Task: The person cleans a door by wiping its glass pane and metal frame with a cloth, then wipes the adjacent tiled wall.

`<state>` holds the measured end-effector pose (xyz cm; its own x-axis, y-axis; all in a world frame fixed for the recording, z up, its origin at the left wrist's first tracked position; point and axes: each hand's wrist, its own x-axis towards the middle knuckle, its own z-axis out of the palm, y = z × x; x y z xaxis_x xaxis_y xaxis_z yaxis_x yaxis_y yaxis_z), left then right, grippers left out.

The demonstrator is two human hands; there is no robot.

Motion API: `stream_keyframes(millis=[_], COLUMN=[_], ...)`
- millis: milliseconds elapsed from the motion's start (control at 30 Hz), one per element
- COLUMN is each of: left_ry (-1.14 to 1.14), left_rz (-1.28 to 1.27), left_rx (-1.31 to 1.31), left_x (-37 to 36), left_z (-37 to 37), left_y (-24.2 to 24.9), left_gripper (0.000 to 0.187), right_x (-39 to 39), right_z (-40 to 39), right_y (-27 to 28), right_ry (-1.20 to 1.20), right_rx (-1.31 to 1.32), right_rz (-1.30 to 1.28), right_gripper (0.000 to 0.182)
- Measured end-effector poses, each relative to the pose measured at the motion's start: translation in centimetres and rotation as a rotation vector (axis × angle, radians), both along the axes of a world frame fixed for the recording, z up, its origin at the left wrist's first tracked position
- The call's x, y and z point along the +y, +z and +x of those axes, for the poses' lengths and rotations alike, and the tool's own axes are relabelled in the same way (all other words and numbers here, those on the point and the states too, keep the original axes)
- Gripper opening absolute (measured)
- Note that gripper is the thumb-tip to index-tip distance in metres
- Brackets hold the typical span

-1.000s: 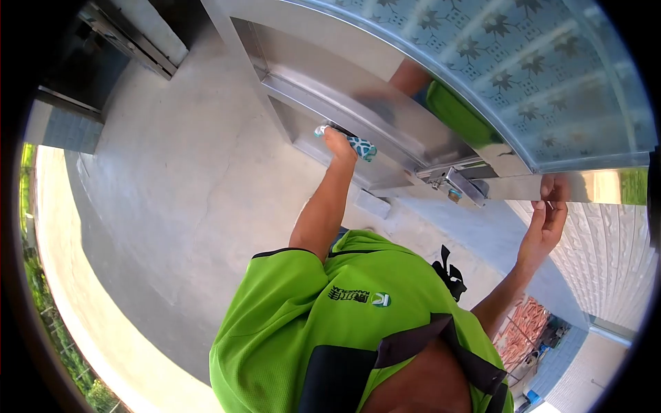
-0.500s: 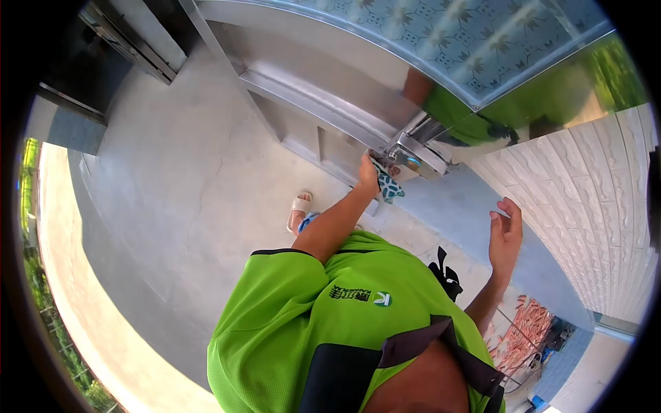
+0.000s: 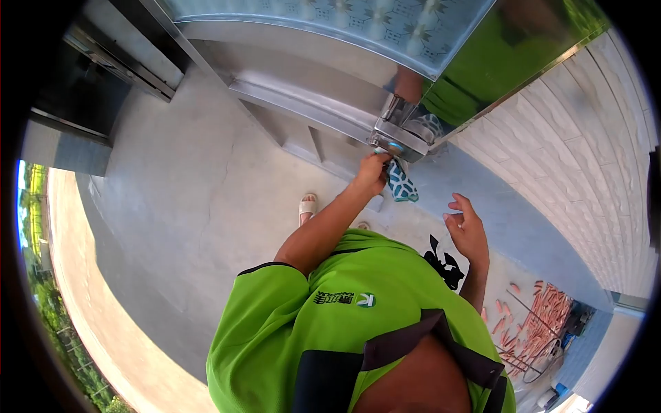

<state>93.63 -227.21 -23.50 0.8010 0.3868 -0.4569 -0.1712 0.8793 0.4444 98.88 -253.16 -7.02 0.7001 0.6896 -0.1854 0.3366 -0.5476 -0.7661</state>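
Below the metal lock (image 3: 398, 141) of a stainless steel door, my left hand (image 3: 372, 172) grips a teal-and-white patterned cloth (image 3: 402, 183). The fingers curl around its upper end, right at the lock's lower edge, and the rest of the cloth hangs to the right. A blue spot marks the lock's face. My right hand (image 3: 469, 230) is raised in the air to the right, apart from the door, its fingers loosely bent and spread with nothing in them.
The steel door (image 3: 296, 58) has a patterned glass panel (image 3: 358, 20). White brick-look wall (image 3: 564, 124) rises on the right. Many reddish pieces (image 3: 544, 310) lie on the floor behind at lower right, beside a cable. A sandaled foot (image 3: 308, 204) stands on the concrete floor (image 3: 179, 172).
The view has shifted, with the door appearing further left. My right hand has come closer to my left hand. More of the cloth now hangs out below the lock.
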Motion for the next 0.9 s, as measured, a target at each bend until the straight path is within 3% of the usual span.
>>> stream_keyframes(millis=[67, 267, 367, 467, 600, 667, 700, 767, 800, 900], left_ry=[-0.024, -0.010, 0.213, 0.415, 0.549, 0.534, 0.413, 0.224, 0.125, 0.074], left_rz=[0.012, 0.093, 0.023, 0.065, 0.069, 0.159, 0.147, 0.007, 0.035, 0.028], left_rx=[0.063, 0.339, 0.353, 0.205, 0.242, 0.280, 0.264, 0.199, 0.314, 0.236], left_x=[-0.8, 0.2, 3.8, 9.4, 11.5, 9.6, 7.8, 5.4, 3.1, 1.1], left_z=[0.0, 0.9, 0.6, -0.2, -1.9, -1.1, -1.1, 0.5, 0.4, 1.3], left_y=[0.3, -5.4, -9.4, -12.4, -8.1, -8.2, -7.0, -10.4, -6.5, -6.6], left_gripper=[0.016, 0.019, 0.016, 0.013, 0.021, 0.021, 0.017, 0.014, 0.015, 0.036], right_x=[0.4, -0.4, -1.2, -2.6, -3.2, -3.0, -2.7, -2.0, -1.6, -0.3], right_z=[-0.3, -0.5, -0.6, -0.6, -0.8, -0.7, -0.6, -0.5, -0.5, -0.2], right_y=[0.4, 0.3, 0.2, -0.7, -1.0, -1.4, -1.7, -1.8, -1.8, -1.1], right_ry=[-0.001, 0.016, -0.020, -0.059, -0.080, -0.057, -0.040, -0.014, -0.005, 0.032], right_rx=[0.016, 0.032, 0.024, 0.026, 0.046, 0.045, 0.040, 0.048, 0.053, 0.043], right_rz=[-0.008, -0.006, -0.016, -0.041, -0.083, -0.085, -0.088, -0.083, -0.081, -0.070], right_gripper=[0.052, 0.053, 0.053, 0.054, 0.054, 0.054, 0.054, 0.054, 0.054, 0.054])
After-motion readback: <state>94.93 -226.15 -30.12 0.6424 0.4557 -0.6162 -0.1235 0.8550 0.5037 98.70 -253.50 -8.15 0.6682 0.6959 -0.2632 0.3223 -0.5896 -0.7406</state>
